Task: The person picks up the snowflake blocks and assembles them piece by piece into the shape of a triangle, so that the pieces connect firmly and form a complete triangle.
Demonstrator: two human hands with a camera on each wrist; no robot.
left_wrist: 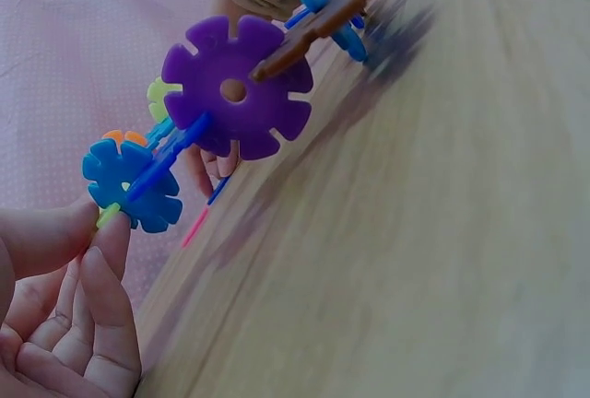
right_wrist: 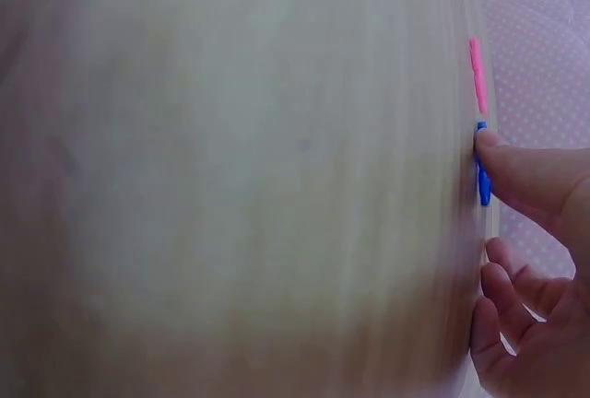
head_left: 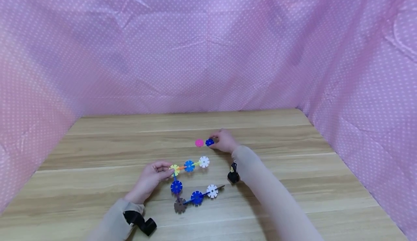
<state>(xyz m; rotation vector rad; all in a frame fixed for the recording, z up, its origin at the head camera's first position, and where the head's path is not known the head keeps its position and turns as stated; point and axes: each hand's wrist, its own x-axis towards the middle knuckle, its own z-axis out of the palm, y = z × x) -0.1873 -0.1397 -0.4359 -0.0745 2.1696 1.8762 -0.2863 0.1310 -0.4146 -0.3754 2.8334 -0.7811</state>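
Note:
My left hand (head_left: pixel 154 176) pinches a yellow-green interlocking disc (head_left: pixel 175 170) between thumb and forefinger, at a corner of a chain of notched plastic discs. From there one arm runs through a light blue disc (head_left: pixel 189 166) to a white disc (head_left: pixel 204 161). The other bends down past a dark blue disc (head_left: pixel 176 186) and a brown disc (head_left: pixel 180 205), then right to another white disc (head_left: pixel 212 191). In the left wrist view a purple disc (left_wrist: pixel 230 131) hangs above the wood. Farther back, my right hand (head_left: pixel 224 142) grips a loose blue disc (head_left: pixel 210 142) by its edges.
A loose pink disc (head_left: pixel 199 143) lies flat just left of the blue one. The wooden table (head_left: pixel 277 197) ends at a pink dotted cloth (head_left: pixel 195 53) behind and at the sides. Each wrist wears a black camera (head_left: pixel 233 176).

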